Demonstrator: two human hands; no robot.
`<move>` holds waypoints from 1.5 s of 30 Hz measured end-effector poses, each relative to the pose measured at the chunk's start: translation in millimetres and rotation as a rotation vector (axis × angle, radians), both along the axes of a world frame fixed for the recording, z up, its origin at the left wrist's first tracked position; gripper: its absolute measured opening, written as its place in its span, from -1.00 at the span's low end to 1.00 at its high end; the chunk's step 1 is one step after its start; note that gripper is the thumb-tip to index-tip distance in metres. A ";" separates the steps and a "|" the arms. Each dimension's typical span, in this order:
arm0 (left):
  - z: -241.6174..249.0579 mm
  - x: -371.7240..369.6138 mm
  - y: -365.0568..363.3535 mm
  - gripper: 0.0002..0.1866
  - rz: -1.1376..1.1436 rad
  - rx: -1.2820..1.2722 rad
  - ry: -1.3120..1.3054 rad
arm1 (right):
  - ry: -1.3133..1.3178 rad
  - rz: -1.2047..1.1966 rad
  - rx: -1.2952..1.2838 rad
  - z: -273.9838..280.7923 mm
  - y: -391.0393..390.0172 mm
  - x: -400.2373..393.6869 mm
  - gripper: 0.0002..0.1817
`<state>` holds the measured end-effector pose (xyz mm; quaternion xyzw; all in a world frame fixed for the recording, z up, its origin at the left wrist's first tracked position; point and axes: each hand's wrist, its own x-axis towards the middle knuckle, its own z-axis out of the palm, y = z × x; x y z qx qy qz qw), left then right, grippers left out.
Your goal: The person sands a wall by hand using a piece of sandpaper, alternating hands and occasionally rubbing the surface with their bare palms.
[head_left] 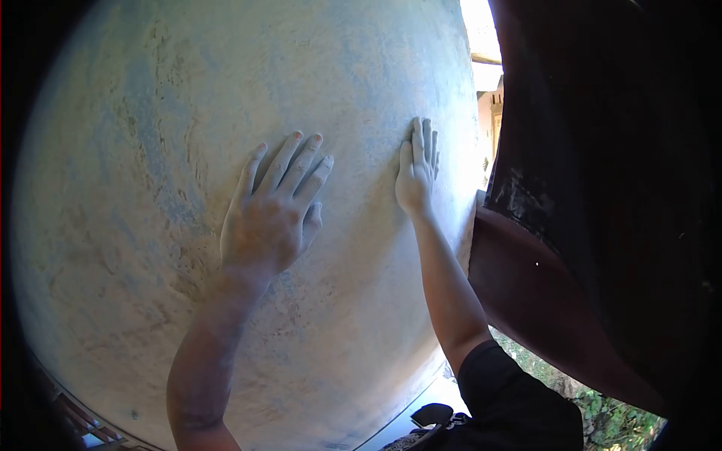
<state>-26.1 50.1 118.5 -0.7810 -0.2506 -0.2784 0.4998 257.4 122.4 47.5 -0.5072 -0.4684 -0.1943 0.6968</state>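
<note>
A large, pale, curved surface [346, 316] with bluish patches and rough brown marks fills most of the view. My left hand [272, 203] lies flat on it left of the middle, fingers spread and pointing up, coated with pale dust. To the right, my right hand [419, 167] rests against the same surface near its right side, seen edge-on, fingers stretched upward and whitened. Neither hand holds anything.
A dark, reddish-brown curved object [534, 263] stands close on the right, beside my right forearm. Green plants [617, 421] show at the lower right. Part of a building [490, 105] shows through the bright gap at the upper right.
</note>
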 end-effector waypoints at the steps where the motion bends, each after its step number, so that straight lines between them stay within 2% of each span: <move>1: -1.7 1.5 1.5 -0.33 0.004 -0.006 -0.001 | -0.001 0.004 -0.006 3.8 -5.2 -7.8 -0.34; 3: -6.3 0.4 9.5 -0.33 -0.041 -0.018 -0.017 | 0.018 0.029 -0.036 15.4 -9.4 -35.4 -0.32; 6: -14.1 -0.2 18.4 -0.34 -0.045 -0.013 -0.011 | -0.308 -0.081 -0.150 -27.9 -24.3 -93.2 -0.29; 7: -14.9 17.7 4.4 -0.34 -0.004 -0.032 0.020 | -0.281 -0.035 -0.163 -50.1 -42.1 -85.3 -0.29; 9: -20.3 16.0 1.3 -0.37 0.035 -0.049 0.082 | -0.496 -0.021 -0.101 -79.9 -46.4 -81.9 -0.28; 10: -23.4 9.1 0.8 -0.37 0.032 -0.044 0.078 | -0.499 -0.026 -0.097 -85.3 -38.0 -73.2 -0.28; 12: -29.6 -1.9 -0.3 -0.39 -0.014 -0.101 0.083 | -0.381 -0.124 -0.202 -94.1 -18.4 -44.5 -0.29; 14: -30.5 -5.8 5.3 -0.40 -0.045 -0.089 0.064 | -0.124 -0.005 -0.045 -82.8 3.8 -13.9 -0.32; 15: -33.0 -5.3 7.5 -0.40 -0.070 -0.082 0.055 | -0.130 -0.008 -0.060 -76.3 9.8 -4.7 -0.32; 17: -39.4 -5.5 16.2 -0.40 -0.096 -0.085 0.033 | 0.118 0.012 -0.019 -71.1 17.4 2.5 -0.35; 18: -40.4 -3.9 18.3 -0.41 -0.106 -0.068 0.027 | 0.117 0.012 -0.029 -71.7 13.0 -10.4 -0.35; 20: -42.8 -2.3 19.0 -0.41 -0.110 -0.077 0.026 | 0.035 -0.021 -0.028 -70.9 -2.5 -59.2 -0.36; 22: -44.4 11.5 1.8 -0.42 -0.075 -0.100 0.060 | -0.188 0.016 -0.034 -111.8 -26.1 -89.2 -0.37; 23: -49.9 12.1 0.8 -0.44 -0.114 -0.132 0.045 | -0.190 0.025 -0.038 -132.9 -31.7 -94.2 -0.37; 25: -70.8 4.2 2.4 -0.45 -0.154 -0.181 0.024 | -0.451 0.038 -0.021 -183.3 -31.2 -95.8 -0.39; 26: -86.6 0.9 4.6 -0.46 -0.217 -0.269 0.034 | -0.456 0.041 -0.032 -200.3 -27.2 -90.4 -0.39; 28: -118.7 3.2 1.2 -0.48 -0.280 -0.363 0.052 | -0.076 0.113 0.028 -225.8 -26.7 -71.5 -0.48; 30: -162.8 6.5 -8.7 -0.49 -0.518 -0.711 -0.009 | 0.120 0.273 0.057 -247.0 -40.7 -54.7 -0.54; 31: -183.7 6.7 -9.2 -0.49 -0.545 -0.721 -0.010 | 0.114 0.248 0.046 -239.8 -61.5 -55.6 -0.54; 33: -223.1 18.8 -16.3 -0.48 -0.745 -1.143 -0.233 | 0.687 0.555 -0.181 -233.8 -109.6 -49.5 -0.58; 34: -241.0 28.0 -18.7 -0.48 -0.753 -1.170 -0.227 | 0.622 0.533 -0.247 -243.6 -118.9 -37.3 -0.61; 35: -259.1 38.7 -22.6 -0.48 -0.782 -1.309 -0.413 | 0.640 0.515 -0.263 -257.2 -128.9 -31.1 -0.61; 36: -277.3 46.6 -25.1 -0.48 -0.803 -1.447 -0.602 | 0.663 0.631 -0.257 -251.7 -148.7 -35.5 -0.62; 37: -294.4 56.0 -24.9 -0.48 -0.807 -1.479 -0.593 | 0.684 0.747 -0.247 -244.8 -167.1 -39.8 -0.63; 39: -320.5 71.7 -23.8 -0.58 -0.896 -1.824 -0.811 | 0.704 0.689 -0.261 -247.7 -184.4 -51.7 -0.63; 40: -324.2 76.6 -27.9 -0.58 -0.894 -1.858 -0.799 | 0.650 0.614 -0.314 -257.0 -189.5 -50.7 -0.63; 42: -326.4 83.9 -30.3 -0.71 -1.001 -1.889 -0.822 | 0.586 0.459 -0.397 -273.1 -197.6 -49.8 -0.59; 43: -330.0 87.4 -29.2 -0.71 -0.996 -1.916 -0.810 | 0.604 0.441 -0.404 -280.9 -205.3 -47.5 -0.59; 45: -334.0 96.4 -25.0 -0.81 -0.971 -1.805 -0.817 | 0.493 0.432 -0.578 -290.5 -217.8 -39.9 -0.53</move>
